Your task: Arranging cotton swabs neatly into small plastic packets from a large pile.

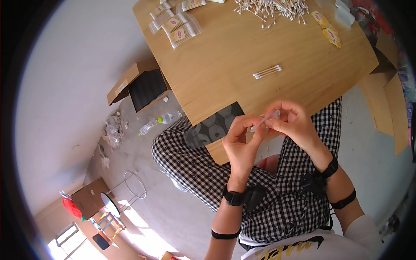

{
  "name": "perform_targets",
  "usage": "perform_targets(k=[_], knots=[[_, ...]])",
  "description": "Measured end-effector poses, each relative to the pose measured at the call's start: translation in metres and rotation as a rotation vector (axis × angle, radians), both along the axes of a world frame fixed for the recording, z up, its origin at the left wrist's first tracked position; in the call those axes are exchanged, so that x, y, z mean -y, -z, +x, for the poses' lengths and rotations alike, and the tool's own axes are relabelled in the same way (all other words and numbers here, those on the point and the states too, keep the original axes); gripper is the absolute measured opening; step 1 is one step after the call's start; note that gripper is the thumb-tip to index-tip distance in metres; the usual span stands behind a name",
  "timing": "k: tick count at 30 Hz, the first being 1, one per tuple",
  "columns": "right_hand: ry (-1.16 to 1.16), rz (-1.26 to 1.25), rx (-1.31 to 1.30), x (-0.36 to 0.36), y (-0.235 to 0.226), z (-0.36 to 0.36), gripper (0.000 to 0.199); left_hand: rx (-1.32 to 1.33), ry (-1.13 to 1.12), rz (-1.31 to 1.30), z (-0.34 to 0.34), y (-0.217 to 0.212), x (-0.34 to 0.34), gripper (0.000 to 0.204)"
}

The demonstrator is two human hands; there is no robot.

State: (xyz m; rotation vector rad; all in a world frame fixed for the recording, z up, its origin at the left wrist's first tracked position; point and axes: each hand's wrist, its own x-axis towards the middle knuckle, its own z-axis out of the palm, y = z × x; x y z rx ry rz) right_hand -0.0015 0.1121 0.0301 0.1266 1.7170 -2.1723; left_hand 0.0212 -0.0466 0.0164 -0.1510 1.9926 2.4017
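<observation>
Right of centre in the frame, I have both bare hands drawn close together just beyond the near edge of the wooden table (216,65). The left hand (241,141) has its thumb and fingertips pinched on the lower-left end of a small translucent plastic bag (276,114), and the right hand (295,123) grips the other end between thumb and bent forefinger, so I read both sets of fingers as narrow. The bag slants between them, rumpled, and I cannot tell whether anything is inside. Above the hands on my view, a small row of cotton swabs (268,72) lies side by side on the tabletop, well apart from the fingers. At the top edge I see a loose heap of cotton swabs (277,8); to its right sit yellow printed packets (331,37), with clear plastic bags (344,16) near the table's corner. In the upper left are filled swab packs (181,34) with yellow-and-white labels, some overlapping. A dark patterned pad (216,123) shows at the table's edge, left of the left hand. Farther left I make out an open cardboard box (123,86) and two plastic bottles (171,117) on the floor.
</observation>
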Motion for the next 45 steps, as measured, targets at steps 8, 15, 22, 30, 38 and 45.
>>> perform_targets(k=[8, 15, 22, 30, 38, 45], knots=[[0.034, -0.062, 0.095, -0.003, -0.006, 0.000, 0.015, 0.008, -0.038, 0.109, 0.003, 0.004, 0.000, 0.015], [0.054, -0.081, -0.013, -0.002, 0.001, 0.011, 0.016, 0.001, 0.024, 0.027, 0.007, -0.004, 0.004, 0.015], [0.132, 0.184, -0.372, -0.004, 0.001, 0.021, 0.008, -0.226, -0.033, -0.400, 0.008, -0.021, 0.000, 0.013], [0.175, 0.171, -0.290, -0.002, 0.001, 0.021, 0.009, -0.192, -0.112, -0.342, 0.008, -0.011, -0.008, 0.010], [0.206, 0.263, -0.370, -0.008, 0.002, 0.040, 0.007, -0.258, -0.090, -0.411, 0.018, -0.009, -0.012, 0.011], [0.210, 0.243, -0.350, -0.011, 0.004, 0.038, 0.009, -0.269, -0.091, -0.470, 0.020, -0.008, -0.014, 0.010]])
